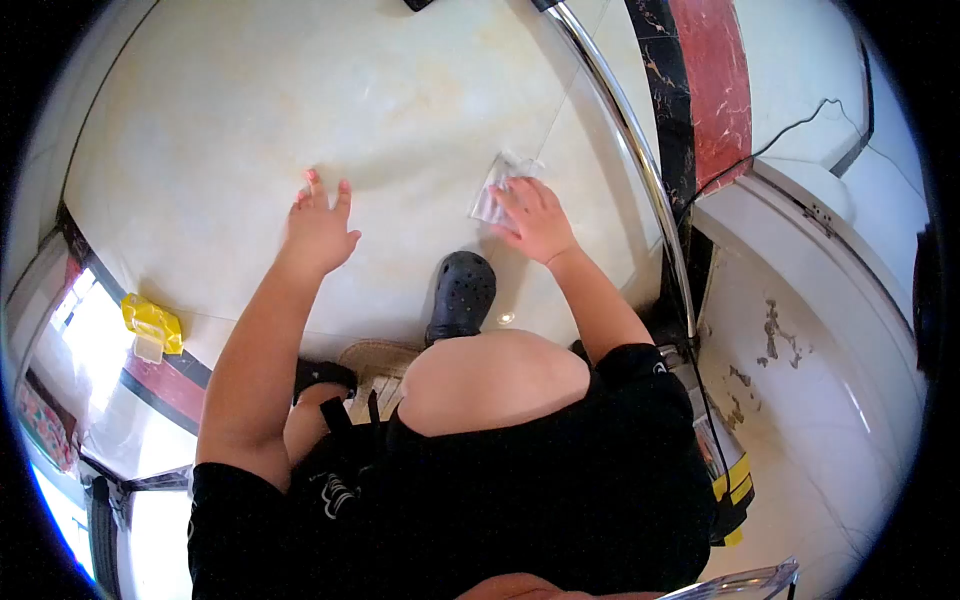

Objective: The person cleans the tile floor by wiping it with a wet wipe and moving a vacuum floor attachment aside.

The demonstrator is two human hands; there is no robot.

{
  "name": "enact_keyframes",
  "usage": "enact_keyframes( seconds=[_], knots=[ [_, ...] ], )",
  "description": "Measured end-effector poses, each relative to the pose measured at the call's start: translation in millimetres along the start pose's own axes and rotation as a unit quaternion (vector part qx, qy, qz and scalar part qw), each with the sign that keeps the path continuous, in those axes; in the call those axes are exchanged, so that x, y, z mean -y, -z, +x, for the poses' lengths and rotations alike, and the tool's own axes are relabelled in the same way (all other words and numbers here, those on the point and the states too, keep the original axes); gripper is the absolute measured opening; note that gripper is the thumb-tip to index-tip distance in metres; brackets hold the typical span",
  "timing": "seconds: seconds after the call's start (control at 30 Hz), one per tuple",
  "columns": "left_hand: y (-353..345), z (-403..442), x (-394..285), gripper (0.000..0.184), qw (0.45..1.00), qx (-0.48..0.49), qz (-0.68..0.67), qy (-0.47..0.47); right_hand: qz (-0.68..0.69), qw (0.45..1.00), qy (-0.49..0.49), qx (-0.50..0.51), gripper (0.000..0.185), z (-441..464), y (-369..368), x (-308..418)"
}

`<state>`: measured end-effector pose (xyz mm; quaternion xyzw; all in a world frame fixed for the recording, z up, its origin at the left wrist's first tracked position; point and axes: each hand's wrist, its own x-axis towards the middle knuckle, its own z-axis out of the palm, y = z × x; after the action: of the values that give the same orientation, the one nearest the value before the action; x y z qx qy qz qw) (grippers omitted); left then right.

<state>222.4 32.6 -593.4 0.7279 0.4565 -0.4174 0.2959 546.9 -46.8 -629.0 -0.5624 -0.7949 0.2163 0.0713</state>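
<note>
On the pale floor lies a thin, whitish, crumpled sheet (487,208) that looks like a wipe or a clear wrapper; which one I cannot tell. My right hand (540,220) is over it, fingers spread and touching its near right part, which they partly hide. Over the floor to the left, my left hand (318,232) is open with its fingers apart and nothing in it. Whether its fingertips touch the floor I cannot tell. A dark clog (464,290) on my foot stands between the two arms.
A curved chrome tube (625,115) runs along the right side, near my right arm. A yellow packet (152,325) lies at the left. Beyond the tube are a black and red border (708,90), a cable (770,142) and a white panel (800,330) with worn patches.
</note>
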Motion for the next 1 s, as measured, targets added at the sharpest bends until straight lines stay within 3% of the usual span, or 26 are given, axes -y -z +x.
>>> enact_keyframes(
  seconds=[0.1,0.17,0.2,0.27,0.3,0.37,0.43,0.5,0.63,0.67,0.7,0.83,0.9,1.0],
  knots=[
    [-2.1,1.4,-1.2,0.075,1.0,0.008,0.006,0.006,0.015,0.999,0.027,0.012,0.039,-1.4,-11.1,-4.8],
    [-3.9,-0.2,-1.9,0.074,1.0,0.001,0.001,0.006,-0.023,0.989,-0.1,0.105,0.036,-1.7,-13.0,-21.2],
    [-4.9,0.2,-1.0,0.074,1.0,-0.008,0.0,0.007,-0.024,0.989,-0.102,0.105,0.036,-1.9,-11.1,-27.0],
    [-11.3,3.2,1.8,0.076,1.0,-0.026,0.007,-0.002,0.081,0.933,-0.324,-0.134,0.031,-2.2,-8.8,-38.0],
    [-14.4,3.9,2.4,0.077,0.999,-0.041,0.015,-0.009,0.08,0.933,-0.324,-0.133,0.031,2.8,-3.4,-39.4],
    [-13.6,4.2,1.3,0.077,0.999,-0.035,0.019,-0.006,0.266,0.837,-0.439,-0.189,0.027,18.2,12.2,-40.7],
    [-13.5,5.4,1.3,0.078,0.999,-0.03,0.022,-0.003,0.32,0.816,-0.437,-0.203,0.021,26.4,3.7,-44.7],
    [-12.6,3.6,1.6,0.078,0.999,-0.034,0.023,-0.004,0.592,0.651,-0.458,-0.13,0.02,29.7,-2.3,-43.3],
    [-5.3,1.8,-1.1,0.075,1.0,0.0,0.016,0.007,0.562,0.691,-0.442,-0.107,0.024,29.9,-11.8,-45.3],
    [-4.3,1.5,-1.3,0.075,1.0,0.001,0.018,0.007,0.397,0.837,-0.371,-0.07,0.026,26.8,-9.3,-43.1],
    [-4.1,1.5,-1.3,0.075,1.0,0.004,0.02,0.006,0.209,0.936,-0.28,-0.029,0.029,24.5,-8.1,-40.3],
    [-8.7,2.4,-0.8,0.075,1.0,0.003,0.028,0.007,0.117,0.97,-0.184,-0.109,0.026,19.0,-17.5,-16.5],
    [-14.2,2.6,0.9,0.078,0.998,-0.052,0.027,-0.006,-0.031,0.983,-0.139,-0.114,0.02,12.4,-10.4,-4.9],
    [-16.6,4.4,0.8,0.078,0.998,-0.053,0.034,-0.005,0.026,0.984,-0.153,-0.091,0.017,10.0,-14.1,-14.1]
  ],
)
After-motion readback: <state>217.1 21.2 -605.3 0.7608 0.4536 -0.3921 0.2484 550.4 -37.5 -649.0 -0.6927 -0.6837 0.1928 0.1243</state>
